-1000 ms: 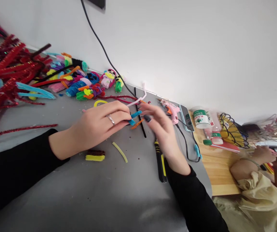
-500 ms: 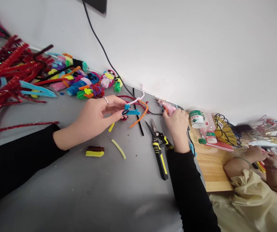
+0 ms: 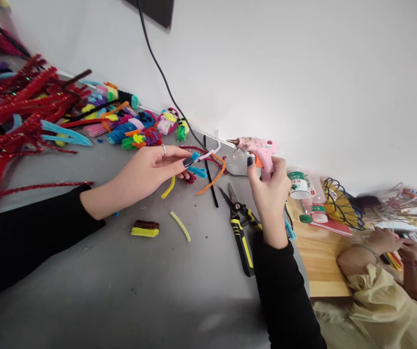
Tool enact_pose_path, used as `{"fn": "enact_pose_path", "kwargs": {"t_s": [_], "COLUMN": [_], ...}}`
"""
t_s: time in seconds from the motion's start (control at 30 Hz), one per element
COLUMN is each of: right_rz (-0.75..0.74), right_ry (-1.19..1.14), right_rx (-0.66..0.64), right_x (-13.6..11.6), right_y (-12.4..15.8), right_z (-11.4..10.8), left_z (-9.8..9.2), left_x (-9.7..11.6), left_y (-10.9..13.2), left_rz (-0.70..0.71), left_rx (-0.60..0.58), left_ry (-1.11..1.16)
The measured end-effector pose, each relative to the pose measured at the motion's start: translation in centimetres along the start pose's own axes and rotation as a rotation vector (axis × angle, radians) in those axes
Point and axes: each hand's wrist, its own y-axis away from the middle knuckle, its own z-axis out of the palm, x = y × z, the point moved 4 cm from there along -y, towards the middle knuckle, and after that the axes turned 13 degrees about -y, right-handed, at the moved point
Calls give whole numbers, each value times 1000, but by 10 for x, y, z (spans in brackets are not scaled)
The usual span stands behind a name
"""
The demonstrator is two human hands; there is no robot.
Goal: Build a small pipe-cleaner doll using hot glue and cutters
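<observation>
My left hand (image 3: 153,167) pinches a folded blue pipe cleaner piece (image 3: 198,171) between thumb and fingers. A pale pink pipe cleaner (image 3: 211,152) reaches out beyond my fingertips; whether it joins the blue one I cannot tell. In my right hand (image 3: 271,196) is a pink hot glue gun (image 3: 257,146), gripped by its handle, its nozzle pointing left. Below it lie pliers-like snips (image 3: 240,232) with black and yellow handles, blades spread. Orange (image 3: 213,179) and black (image 3: 211,177) pipe cleaners rest beyond my left hand.
Red tinsel pipe cleaners (image 3: 15,116) and finished colourful figures (image 3: 135,131) pile up at the left back. Yellow and brown pieces (image 3: 145,229) lie in front. A black cable (image 3: 161,72) runs down the wall. Bottles (image 3: 299,186) stand right, near another person's hands (image 3: 386,240).
My right hand has lifted the glue gun off the table, and its nozzle now shows clearly. My left hand still pinches the blue piece, turned slightly.
</observation>
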Motion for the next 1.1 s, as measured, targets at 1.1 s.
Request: {"fn": "enact_pose_path", "kwargs": {"t_s": [1.1], "right_rz": [-430], "right_ry": [-137], "right_rx": [-63], "right_x": [-31], "right_y": [24], "right_z": [14], "left_z": [13], "left_x": [-8], "left_y": [-3], "left_rz": [-182], "left_rx": [-151], "left_ry": [665]}}
